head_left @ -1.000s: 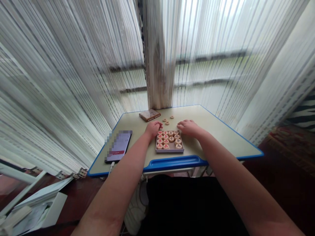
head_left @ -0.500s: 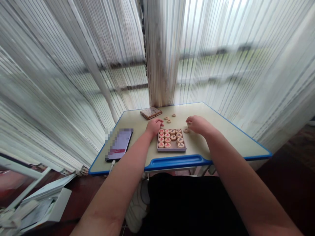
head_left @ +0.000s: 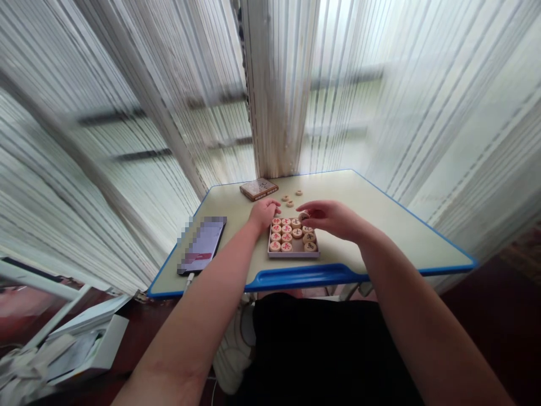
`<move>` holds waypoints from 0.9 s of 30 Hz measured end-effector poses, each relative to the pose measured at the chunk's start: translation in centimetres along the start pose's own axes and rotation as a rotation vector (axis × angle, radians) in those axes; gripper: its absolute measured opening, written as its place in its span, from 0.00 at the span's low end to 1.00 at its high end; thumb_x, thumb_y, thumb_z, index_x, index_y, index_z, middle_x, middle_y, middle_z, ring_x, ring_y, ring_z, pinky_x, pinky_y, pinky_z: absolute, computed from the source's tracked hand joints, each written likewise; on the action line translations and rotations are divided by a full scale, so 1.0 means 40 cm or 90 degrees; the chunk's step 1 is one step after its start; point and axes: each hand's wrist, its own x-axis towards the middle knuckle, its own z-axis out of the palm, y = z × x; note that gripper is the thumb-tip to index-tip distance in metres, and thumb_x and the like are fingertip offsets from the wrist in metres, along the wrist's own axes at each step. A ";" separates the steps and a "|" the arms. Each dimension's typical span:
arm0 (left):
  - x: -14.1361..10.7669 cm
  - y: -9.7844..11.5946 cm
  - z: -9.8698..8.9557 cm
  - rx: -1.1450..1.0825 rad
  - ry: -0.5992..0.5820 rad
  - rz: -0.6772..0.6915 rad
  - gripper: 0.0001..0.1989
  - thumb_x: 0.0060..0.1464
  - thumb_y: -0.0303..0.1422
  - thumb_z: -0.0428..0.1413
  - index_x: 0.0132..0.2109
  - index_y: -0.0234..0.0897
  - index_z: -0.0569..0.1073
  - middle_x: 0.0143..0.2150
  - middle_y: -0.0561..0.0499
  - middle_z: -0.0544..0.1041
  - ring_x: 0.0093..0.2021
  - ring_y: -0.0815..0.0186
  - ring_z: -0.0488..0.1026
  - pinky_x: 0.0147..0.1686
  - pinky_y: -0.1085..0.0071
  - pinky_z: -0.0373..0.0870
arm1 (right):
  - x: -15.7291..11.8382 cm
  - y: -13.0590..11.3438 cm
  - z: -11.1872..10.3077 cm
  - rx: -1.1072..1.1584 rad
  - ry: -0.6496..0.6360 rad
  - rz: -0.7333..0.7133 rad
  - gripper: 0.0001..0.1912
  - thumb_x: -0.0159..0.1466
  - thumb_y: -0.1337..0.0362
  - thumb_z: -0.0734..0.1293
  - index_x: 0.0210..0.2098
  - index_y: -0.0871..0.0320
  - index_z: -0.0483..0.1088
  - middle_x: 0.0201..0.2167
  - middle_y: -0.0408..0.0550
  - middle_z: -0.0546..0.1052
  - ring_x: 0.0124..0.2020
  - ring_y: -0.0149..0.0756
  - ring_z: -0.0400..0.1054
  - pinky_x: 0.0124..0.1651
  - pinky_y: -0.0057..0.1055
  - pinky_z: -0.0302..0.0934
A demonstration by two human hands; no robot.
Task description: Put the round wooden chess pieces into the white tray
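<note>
A shallow box [head_left: 293,255] near the table's front edge holds rows of round wooden chess pieces with red and black characters. My right hand [head_left: 327,217] is over the box's back right corner, its fingers closed on a round piece [head_left: 303,216]. Beside the box's back left corner rests my left hand [head_left: 265,213], fingers curled near a piece that is mostly hidden; whether it grips that piece is unclear. Behind the box, loose pieces [head_left: 289,203] lie on the table.
A flat patterned box lid [head_left: 259,189] lies at the back left of the table [head_left: 380,225]. A tablet [head_left: 203,245] with a cable [head_left: 189,280] is at the left. Striped curtains hang behind. An open white box [head_left: 99,349] is low at the left.
My right hand has moved left with a piece, from the table beside the box to over its back right corner. My left hand has stayed by the back left corner.
</note>
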 end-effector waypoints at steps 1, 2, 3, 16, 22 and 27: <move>-0.001 0.002 -0.001 0.002 0.001 -0.001 0.11 0.46 0.25 0.46 0.32 0.34 0.73 0.24 0.51 0.75 0.26 0.70 0.71 0.32 0.75 0.68 | 0.000 -0.001 0.000 -0.005 0.016 -0.010 0.18 0.52 0.59 0.68 0.41 0.58 0.75 0.26 0.44 0.71 0.25 0.29 0.63 0.30 0.29 0.62; -0.002 0.004 -0.001 0.004 0.002 -0.003 0.11 0.45 0.25 0.46 0.32 0.34 0.73 0.24 0.51 0.75 0.26 0.70 0.71 0.32 0.75 0.68 | 0.000 -0.002 -0.001 -0.013 0.033 -0.022 0.16 0.52 0.60 0.67 0.40 0.58 0.75 0.29 0.45 0.72 0.26 0.29 0.63 0.30 0.29 0.62; -0.003 0.005 -0.001 0.006 0.003 -0.005 0.11 0.45 0.25 0.46 0.33 0.34 0.72 0.24 0.51 0.75 0.27 0.70 0.71 0.32 0.75 0.68 | 0.000 -0.003 -0.001 -0.022 0.050 -0.032 0.15 0.52 0.61 0.67 0.39 0.58 0.76 0.31 0.46 0.72 0.26 0.29 0.64 0.30 0.29 0.62; -0.002 -0.002 0.001 0.052 -0.002 0.018 0.14 0.47 0.25 0.47 0.41 0.34 0.70 0.26 0.50 0.77 0.28 0.69 0.71 0.31 0.74 0.67 | 0.008 -0.006 0.022 -0.236 0.009 -0.046 0.12 0.52 0.67 0.68 0.37 0.57 0.75 0.34 0.47 0.73 0.31 0.32 0.68 0.37 0.30 0.64; -0.013 0.016 -0.001 0.065 -0.015 0.014 0.13 0.47 0.24 0.47 0.40 0.33 0.70 0.27 0.50 0.76 0.28 0.69 0.71 0.27 0.76 0.64 | 0.013 -0.005 0.025 -0.385 0.009 -0.049 0.13 0.51 0.60 0.70 0.36 0.56 0.75 0.33 0.48 0.74 0.36 0.39 0.67 0.44 0.36 0.61; -0.013 0.014 -0.003 0.085 -0.015 0.026 0.12 0.47 0.24 0.48 0.40 0.33 0.71 0.27 0.50 0.76 0.27 0.69 0.70 0.26 0.76 0.63 | 0.013 -0.009 0.031 -0.419 -0.008 -0.035 0.14 0.51 0.57 0.70 0.36 0.57 0.76 0.34 0.51 0.74 0.39 0.43 0.66 0.46 0.38 0.60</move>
